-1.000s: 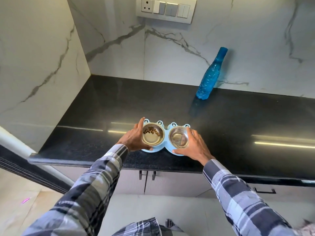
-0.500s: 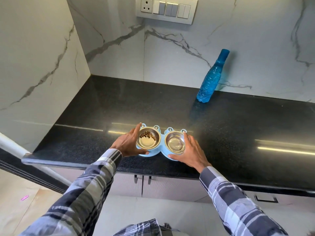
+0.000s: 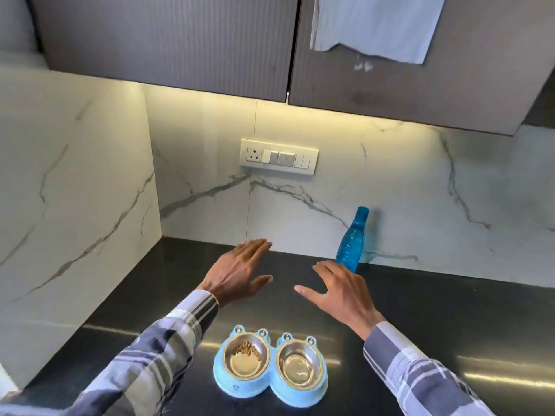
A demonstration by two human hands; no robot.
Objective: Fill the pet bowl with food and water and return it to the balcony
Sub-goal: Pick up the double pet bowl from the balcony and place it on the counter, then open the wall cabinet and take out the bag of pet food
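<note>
Head view, looking forward and down at a black stone counter (image 3: 450,319) in a corner of white marbled wall.

Near the front edge of the counter: pet bowl (image 3: 270,369), a light-blue double holder with two steel dishes, flat on the stone. In the left dish, a small heap of brown kibble (image 3: 247,347) against the far rim; in the right dish, a bright shimmer, perhaps water, hard to tell. On the holder's front a small mark, too tiny to read.

Above the counter and beyond the bowl: left hand (image 3: 240,273), palm down, fingers stretched and close together, thumb out, holding nothing. Beside it, right hand (image 3: 342,292), palm down, fingers spread apart, likewise empty. Both clear of the bowl, plaid sleeves trailing back toward the camera.

At the back wall, upright and just behind the right hand's fingertips: blue water bottle (image 3: 351,244), capped, no legible label.

Higher up: white switch plate (image 3: 278,156) with a socket and several rockers, unmarked. Grey upper cabinets (image 3: 168,43) overhead, lit strip beneath, pale cloth (image 3: 375,25) hanging on the right door.
</note>
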